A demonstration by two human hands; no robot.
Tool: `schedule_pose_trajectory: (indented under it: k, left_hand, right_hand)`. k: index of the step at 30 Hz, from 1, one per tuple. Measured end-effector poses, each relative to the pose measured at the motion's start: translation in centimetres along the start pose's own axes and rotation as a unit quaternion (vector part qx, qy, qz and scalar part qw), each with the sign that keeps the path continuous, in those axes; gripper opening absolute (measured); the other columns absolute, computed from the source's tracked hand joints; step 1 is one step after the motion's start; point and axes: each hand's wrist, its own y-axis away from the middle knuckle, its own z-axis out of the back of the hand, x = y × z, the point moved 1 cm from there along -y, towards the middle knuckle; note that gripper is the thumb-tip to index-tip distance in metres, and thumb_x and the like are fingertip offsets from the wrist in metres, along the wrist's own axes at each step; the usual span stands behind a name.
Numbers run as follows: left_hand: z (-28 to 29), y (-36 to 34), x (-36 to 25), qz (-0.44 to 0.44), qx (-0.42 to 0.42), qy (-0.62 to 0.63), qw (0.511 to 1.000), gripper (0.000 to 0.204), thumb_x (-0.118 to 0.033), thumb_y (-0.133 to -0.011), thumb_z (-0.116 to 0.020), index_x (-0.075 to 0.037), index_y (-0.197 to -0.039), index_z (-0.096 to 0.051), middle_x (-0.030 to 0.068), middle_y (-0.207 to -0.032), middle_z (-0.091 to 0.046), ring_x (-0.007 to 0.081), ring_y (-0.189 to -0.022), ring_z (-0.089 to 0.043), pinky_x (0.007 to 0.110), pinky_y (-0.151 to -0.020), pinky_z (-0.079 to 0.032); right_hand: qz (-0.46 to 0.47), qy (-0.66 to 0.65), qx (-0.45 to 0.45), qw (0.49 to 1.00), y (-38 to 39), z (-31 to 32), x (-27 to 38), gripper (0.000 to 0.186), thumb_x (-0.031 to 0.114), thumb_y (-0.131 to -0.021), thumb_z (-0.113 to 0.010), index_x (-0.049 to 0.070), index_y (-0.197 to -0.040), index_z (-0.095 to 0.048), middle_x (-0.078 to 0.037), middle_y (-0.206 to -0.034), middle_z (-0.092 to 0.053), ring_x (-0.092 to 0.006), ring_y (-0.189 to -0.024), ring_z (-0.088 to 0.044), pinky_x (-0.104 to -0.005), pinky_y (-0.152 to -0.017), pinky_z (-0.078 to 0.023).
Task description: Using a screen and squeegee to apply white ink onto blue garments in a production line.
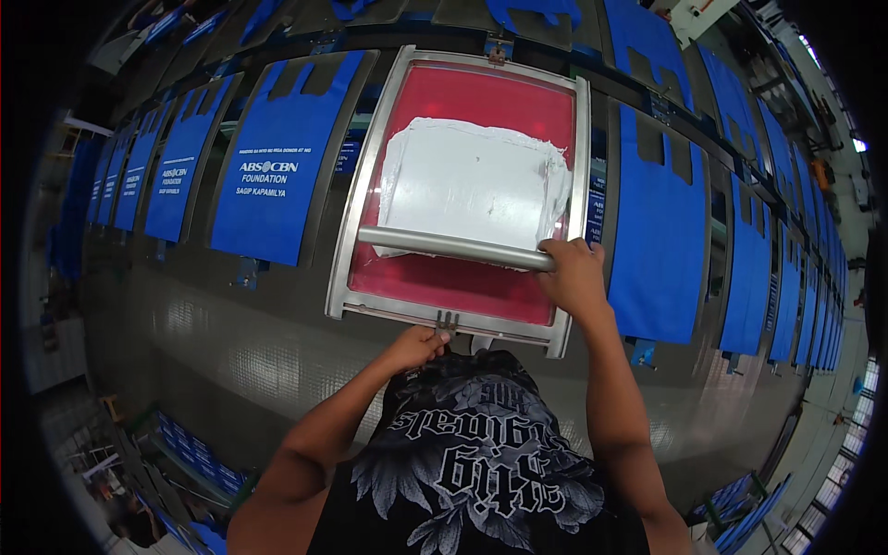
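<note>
A screen-printing frame (580, 153) with silver metal sides and red mesh lies in front of me. White ink (467, 185) with ragged edges covers much of the mesh. Across the ink's near part rests a squeegee (444, 247) with a round metal handle. My right hand (575, 276) grips the squeegee's right end, by the frame's right side. At the middle of the frame's near edge, my left hand (418, 348) is closed on a small metal bracket (446, 324). What lies under the mesh is hidden.
Blue bags with cut-out handles lie on boards in a row, the left bag (282, 166) bearing white print and the right bag (657, 231) plain on the side showing. A rail (319, 46) runs along the far side. More blue bags stand on racks (199, 453) behind me.
</note>
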Motion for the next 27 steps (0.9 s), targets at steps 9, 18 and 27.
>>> schedule_pose_trajectory:
  k: [9,18,27]
  left_hand:
    - [15.5,1.1,-7.4,-0.122,-0.493,-0.204,0.837,0.039,-0.035,-0.093,-0.053,-0.001,-0.108,-0.062,0.0200,-0.100,-0.066,0.0309,-0.095,-0.064,0.039,-0.082,-0.048]
    - [14.3,1.3,-6.0,-0.200,-0.378,0.083,0.900,0.048,-0.035,-0.098,-0.045,0.002,-0.128,-0.051,0.0157,-0.121,-0.059,0.0191,-0.111,-0.055,0.030,-0.094,-0.042]
    - [-3.1,-2.4,-15.6,-0.426,-0.134,0.083,0.891,0.053,-0.032,-0.095,-0.052,0.005,-0.132,-0.043,0.0246,-0.112,-0.058,0.0330,-0.103,-0.057,0.038,-0.091,-0.044]
  right_hand:
    - [-0.103,-0.455,-0.014,0.884,-2.3,-5.4,-7.7,0.040,0.020,-0.067,-0.080,0.000,-0.099,-0.068,-0.007,-0.093,-0.068,-0.0117,-0.090,-0.060,-0.0291,-0.082,-0.047]
    - [-0.179,-0.551,-0.039,0.814,1.0,-0.6,-9.2,0.041,0.008,-0.068,-0.074,0.001,-0.107,-0.064,-0.005,-0.096,-0.064,-0.0147,-0.085,-0.059,-0.0281,-0.079,-0.046]
    - [-0.294,-0.336,-0.271,0.853,27.8,16.3,-14.5,0.063,0.021,-0.071,-0.072,-0.007,-0.123,-0.052,-0.014,-0.122,-0.056,-0.0251,-0.115,-0.052,-0.0373,-0.101,-0.036]
